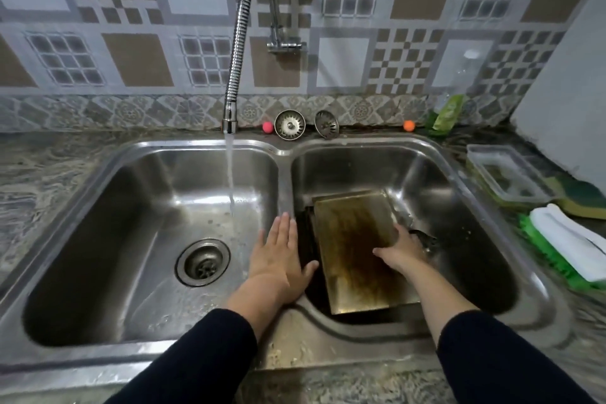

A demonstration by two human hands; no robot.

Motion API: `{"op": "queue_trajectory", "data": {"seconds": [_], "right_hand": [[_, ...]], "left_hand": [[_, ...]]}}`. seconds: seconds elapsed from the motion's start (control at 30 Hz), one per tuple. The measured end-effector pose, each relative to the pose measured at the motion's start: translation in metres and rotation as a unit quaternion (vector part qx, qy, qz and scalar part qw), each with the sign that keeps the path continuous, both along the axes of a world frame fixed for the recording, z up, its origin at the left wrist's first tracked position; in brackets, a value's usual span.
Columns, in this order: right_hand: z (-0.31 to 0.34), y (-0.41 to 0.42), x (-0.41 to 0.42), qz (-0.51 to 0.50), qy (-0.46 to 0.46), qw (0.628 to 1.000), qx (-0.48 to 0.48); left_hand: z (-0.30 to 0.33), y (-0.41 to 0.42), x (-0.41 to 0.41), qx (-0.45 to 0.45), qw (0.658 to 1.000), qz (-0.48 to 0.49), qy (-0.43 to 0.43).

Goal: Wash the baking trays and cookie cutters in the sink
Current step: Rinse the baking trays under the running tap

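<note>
No legible writing anywhere; left basin [108,239] holds only running water from the tap [231,118], drain [202,262] uncovered; left hand [278,256] flat, fingers straight, over the divider; stained baking tray [354,249] lies tilted in the right basin [459,207], darker tray beneath; right hand [405,248] grips its right edge; two strainers [290,125] on the back rim; clear box [508,174], sponge [580,197], brush [564,246] on the right counter.

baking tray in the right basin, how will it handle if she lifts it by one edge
The tray looks like rigid sheet metal, so it should lift flat without flexing. Its brown, greasy-looking film could make it slippery under the right hand gripping its edge. It leans tilted on something dark beneath it, so it may slide or clatter when moved.
</note>
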State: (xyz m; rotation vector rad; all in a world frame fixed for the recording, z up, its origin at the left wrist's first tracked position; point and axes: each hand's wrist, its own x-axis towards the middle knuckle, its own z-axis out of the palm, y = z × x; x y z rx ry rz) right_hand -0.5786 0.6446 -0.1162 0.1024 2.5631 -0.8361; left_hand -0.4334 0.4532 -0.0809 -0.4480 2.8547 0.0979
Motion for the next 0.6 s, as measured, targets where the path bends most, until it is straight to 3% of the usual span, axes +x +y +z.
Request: {"op": "queue_trajectory", "data": {"seconds": [0.43, 0.53, 0.6], "right_hand": [[-0.009, -0.034, -0.003, 0.047, -0.011, 0.983, 0.177], [0.006, -0.035, -0.005, 0.06, 0.004, 0.984, 0.169], [0.022, -0.04, -0.013, 0.09, 0.022, 0.988, 0.123]], "left_hand": [[-0.004, -0.003, -0.001, -0.018, 1.0, -0.011, -0.007], [0.008, -0.007, 0.001, 0.033, 0.999, -0.019, -0.017], [0.029, -0.013, -0.004, 0.089, 0.995, -0.04, 0.026]]}}
